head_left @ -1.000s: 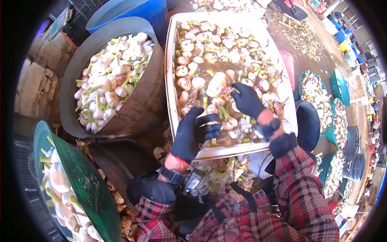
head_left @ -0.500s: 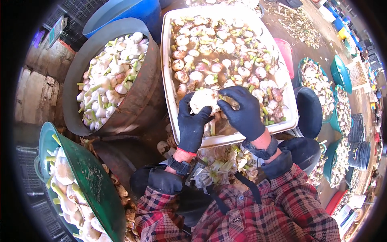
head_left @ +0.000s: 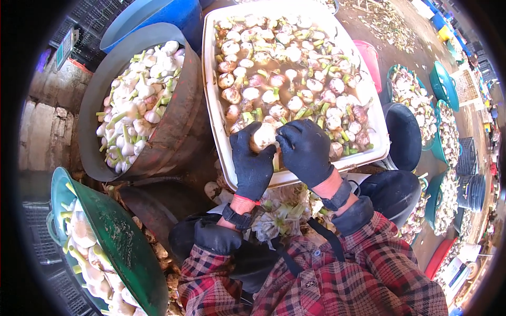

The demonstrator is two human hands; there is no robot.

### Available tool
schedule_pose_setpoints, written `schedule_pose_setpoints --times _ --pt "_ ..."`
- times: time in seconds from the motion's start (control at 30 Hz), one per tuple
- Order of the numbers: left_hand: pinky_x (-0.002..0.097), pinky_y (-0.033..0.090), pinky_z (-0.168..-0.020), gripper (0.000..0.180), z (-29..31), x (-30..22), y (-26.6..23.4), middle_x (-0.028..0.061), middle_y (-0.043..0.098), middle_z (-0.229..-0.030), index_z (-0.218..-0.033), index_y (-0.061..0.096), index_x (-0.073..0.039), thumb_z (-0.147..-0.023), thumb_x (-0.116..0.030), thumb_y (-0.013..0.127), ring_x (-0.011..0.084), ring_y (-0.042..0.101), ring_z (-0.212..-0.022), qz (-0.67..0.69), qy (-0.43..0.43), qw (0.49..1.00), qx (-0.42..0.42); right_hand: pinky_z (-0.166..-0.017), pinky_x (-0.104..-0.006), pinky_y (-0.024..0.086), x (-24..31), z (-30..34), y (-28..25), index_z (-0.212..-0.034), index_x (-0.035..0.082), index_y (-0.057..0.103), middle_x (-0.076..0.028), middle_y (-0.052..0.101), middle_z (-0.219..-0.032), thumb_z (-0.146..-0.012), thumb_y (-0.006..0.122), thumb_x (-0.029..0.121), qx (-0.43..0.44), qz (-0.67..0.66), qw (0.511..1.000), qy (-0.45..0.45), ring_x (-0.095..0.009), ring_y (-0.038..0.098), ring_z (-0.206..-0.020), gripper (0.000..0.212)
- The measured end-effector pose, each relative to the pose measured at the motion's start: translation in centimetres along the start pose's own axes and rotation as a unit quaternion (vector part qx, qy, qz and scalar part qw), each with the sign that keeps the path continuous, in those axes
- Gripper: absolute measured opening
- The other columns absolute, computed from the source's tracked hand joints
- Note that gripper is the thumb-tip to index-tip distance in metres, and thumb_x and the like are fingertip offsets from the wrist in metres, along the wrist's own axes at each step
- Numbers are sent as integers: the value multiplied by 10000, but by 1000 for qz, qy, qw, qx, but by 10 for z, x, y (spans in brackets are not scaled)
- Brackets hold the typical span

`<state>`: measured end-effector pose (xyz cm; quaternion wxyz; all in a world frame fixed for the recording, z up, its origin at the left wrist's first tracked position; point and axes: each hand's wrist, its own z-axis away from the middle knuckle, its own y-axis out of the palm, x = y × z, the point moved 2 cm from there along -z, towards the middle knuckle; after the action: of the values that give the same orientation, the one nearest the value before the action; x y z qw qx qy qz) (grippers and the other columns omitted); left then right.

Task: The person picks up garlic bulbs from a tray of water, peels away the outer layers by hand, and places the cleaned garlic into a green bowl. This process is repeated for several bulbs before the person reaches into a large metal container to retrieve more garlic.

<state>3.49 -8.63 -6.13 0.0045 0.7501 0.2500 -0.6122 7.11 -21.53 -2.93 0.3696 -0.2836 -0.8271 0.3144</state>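
Note:
In my black-gloved left hand [head_left: 250,157] a whitish garlic bulb [head_left: 262,138] is gripped between thumb and fingers. My right hand [head_left: 305,150], also gloved in black, is closed with its fingertips pinched against the bulb's right side; what lies inside that pinch is hidden. Both hands are over the near edge of a white tub [head_left: 209,100]. Brownish water fills the tub, and many garlic bulbs with short green stems float in it. Below my hands, a heap of papery garlic skins and leaves [head_left: 282,213] lies against my lap.
A large dark round tub [head_left: 182,124] of pale garlic stands left of the white tub, with a blue barrel [head_left: 158,16] behind. A tilted green basin [head_left: 124,247] of garlic is at lower left. On the right are a dark bucket [head_left: 403,139], a pink bucket [head_left: 370,63] and garlic-filled teal basins [head_left: 441,84].
My right hand has moved left and its fingers have closed in against the bulb. The bulb has turned and sits lower in my left hand's grip. The view has shifted slightly.

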Motion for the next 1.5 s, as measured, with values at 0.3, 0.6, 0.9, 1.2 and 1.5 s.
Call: schedule_pose_setpoints --times 0.3,0.6,0.9,1.2,1.5 --pt "343 438 -872 542 2 -2 1 103 489 -1056 -1137 569 -59 -634 71 722 254 523 -1001 -34 10 999 27 -577 -430 445 -5 7 7 -699 71 575 -96 577 -714 -674 644 98 -31 -2 999 38 -301 577 -680 78" --pt "313 429 -969 565 -4 7 -16 49 499 -1231 -1216 525 -23 -695 59 728 185 527 -1118 153 -58 961 223 -542 -343 495 -49 17 0 -708 29 615 -136 618 -625 -694 660 102 -34 -174 955 236 -309 620 -559 88" --pt "356 444 -974 612 -5 -3 -21 96 490 -1278 -1345 395 -14 -796 -103 650 214 509 -1168 449 -225 834 229 -790 -322 505 -75 31 -32 -994 12 652 -129 664 -985 -779 547 -58 63 -151 969 184 -229 659 -906 249" --pt "380 430 -999 656 -1 -3 -10 113 493 -1289 -1397 329 -8 -848 -220 616 238 498 -1197 531 -287 753 263 -690 -308 511 -25 18 -29 -917 6 673 -132 672 -883 -719 721 3 78 -253 958 112 -239 662 -777 203" --pt "319 450 -913 762 4 11 -9 109 573 -1167 -1372 357 30 -792 -300 726 178 549 -1065 293 -276 863 304 -563 -401 473 -12 31 -21 -824 50 600 -131 602 -754 -765 639 87 51 -107 992 51 -318 607 -652 80"
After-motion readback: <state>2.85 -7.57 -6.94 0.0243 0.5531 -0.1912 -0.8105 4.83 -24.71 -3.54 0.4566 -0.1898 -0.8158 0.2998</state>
